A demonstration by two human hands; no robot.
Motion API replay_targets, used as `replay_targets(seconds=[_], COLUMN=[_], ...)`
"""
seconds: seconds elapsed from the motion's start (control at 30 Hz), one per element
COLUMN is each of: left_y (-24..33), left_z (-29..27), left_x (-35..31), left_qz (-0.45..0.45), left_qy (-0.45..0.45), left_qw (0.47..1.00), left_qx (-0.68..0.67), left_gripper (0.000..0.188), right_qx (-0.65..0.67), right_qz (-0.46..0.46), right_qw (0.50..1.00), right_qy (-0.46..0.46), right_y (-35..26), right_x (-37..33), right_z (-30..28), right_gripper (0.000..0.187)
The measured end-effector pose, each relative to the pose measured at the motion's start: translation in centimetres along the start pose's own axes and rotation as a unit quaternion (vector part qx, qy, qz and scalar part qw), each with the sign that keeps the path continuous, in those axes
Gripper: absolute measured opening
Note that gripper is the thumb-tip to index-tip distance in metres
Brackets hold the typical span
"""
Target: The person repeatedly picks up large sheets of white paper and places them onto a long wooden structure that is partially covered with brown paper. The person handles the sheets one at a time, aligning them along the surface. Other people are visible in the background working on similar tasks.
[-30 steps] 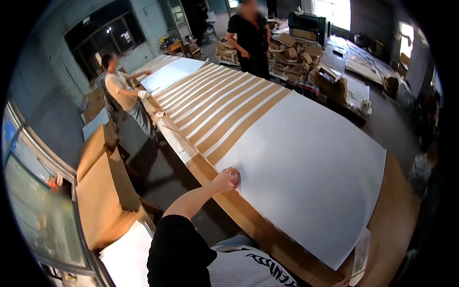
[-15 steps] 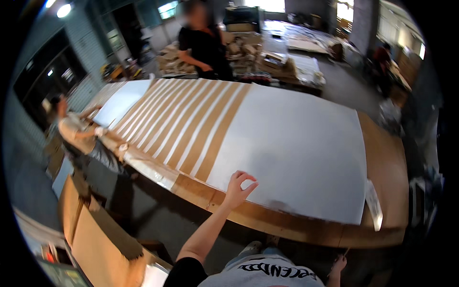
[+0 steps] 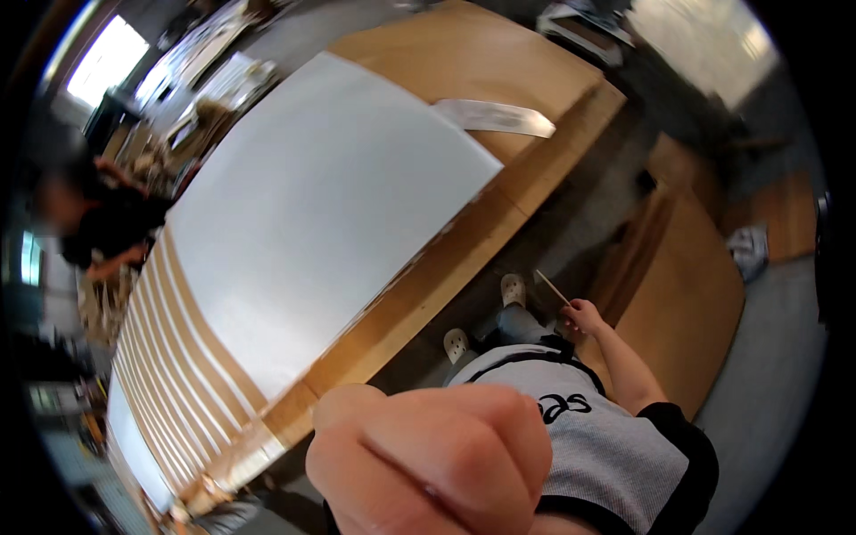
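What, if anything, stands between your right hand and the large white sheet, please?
Nothing visible blocks the way: between the right hand, which holds a thin stick, and the large white sheet lie only a strip of floor and the table's wooden edge.

A long wooden table slants across the scene. On it lie a large white sheet mid-table, brown and white bands to the left, another white sheet beyond those bands, and, at right, brown board bearing a pale strip.
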State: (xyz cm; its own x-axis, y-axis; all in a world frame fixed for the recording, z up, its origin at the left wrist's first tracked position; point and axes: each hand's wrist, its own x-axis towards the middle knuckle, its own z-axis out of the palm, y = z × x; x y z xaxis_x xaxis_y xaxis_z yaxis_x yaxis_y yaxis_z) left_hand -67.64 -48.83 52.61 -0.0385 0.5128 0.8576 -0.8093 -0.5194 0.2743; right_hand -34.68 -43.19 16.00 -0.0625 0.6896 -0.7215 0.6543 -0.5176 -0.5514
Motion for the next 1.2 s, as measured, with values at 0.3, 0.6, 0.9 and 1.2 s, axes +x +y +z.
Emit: replay_targets(seconds=[0.3, 0.6, 0.9, 1.2], left_y=[-17.3, -40.7, -36.6, -38.9], left_z=[0.0, -20.8, -36.9, -34.5], left_x=[4.9, 0.2, -1.3, 1.4], left_qz=[-0.226, -0.379, -0.608, -0.509], left_qy=[-0.070, -0.344, -0.317, -0.268], left_qw=[0.955, 0.558, 0.087, 0.352], left_qx=[-0.179, 0.653, 0.723, 0.739], left_gripper=[0.014, 0.053, 0.108, 0.093], right_qx=[0.152, 0.335, 0.408, 0.465], right_qz=[0.046, 0.137, 0.242, 0.296], right_qw=[0.982, 0.913, 0.857, 0.810], right_qy=[0.102, 0.187, 0.198, 0.199], right_y=[13.9, 23.9, 26.1, 22.2], right_x=[2.4, 0.9, -1.8, 0.4], right_z=[-6.2, -9.9, -11.8, -10.5], right_gripper=[0.021, 0.017, 0.018, 0.018])
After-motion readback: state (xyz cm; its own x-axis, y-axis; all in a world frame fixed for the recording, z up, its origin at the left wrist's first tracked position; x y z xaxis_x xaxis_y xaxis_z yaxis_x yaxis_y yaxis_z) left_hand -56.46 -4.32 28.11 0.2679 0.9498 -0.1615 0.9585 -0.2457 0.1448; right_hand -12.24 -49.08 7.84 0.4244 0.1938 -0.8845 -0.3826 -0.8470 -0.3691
